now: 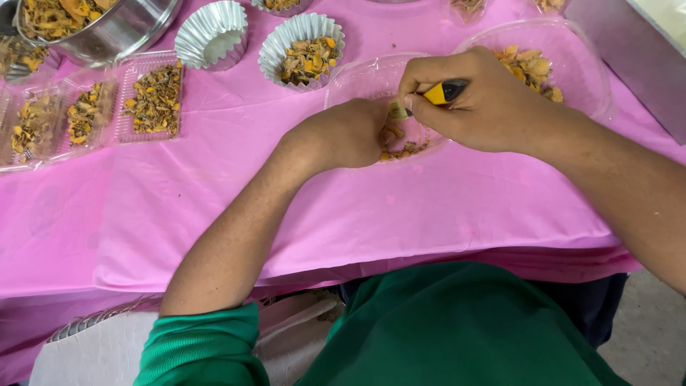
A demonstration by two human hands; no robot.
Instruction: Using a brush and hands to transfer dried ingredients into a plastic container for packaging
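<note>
Head view showed a surface draped in pink cloth, filling most of the frame, with the person's green-clothed lap at six o'clock. At eleven o'clock stood a large steel pot heaped with yellow-orange dried pieces. Below it, at nine to ten o'clock, lay clear rectangular trays already spread with the same pieces. At one to two o'clock sat a round clear container holding a small pile near its left side. At twelve o'clock stood two pleated foil cups, one filled and one empty.

Near the centre, slightly toward one o'clock, lay a shallow clear dish with only a few orange pieces along its near rim. The left hand was curled over that rim, fingers tucked into the dish; what it pinched, if anything, could not be told. The right hand was clenched around a small yellow-and-black tool, its tip pointing down at the pieces beside the left hand.

Judging by this, the work looked partway through: several trays and one cup were filled, while one cup was empty and the pot remained well stocked.
</note>
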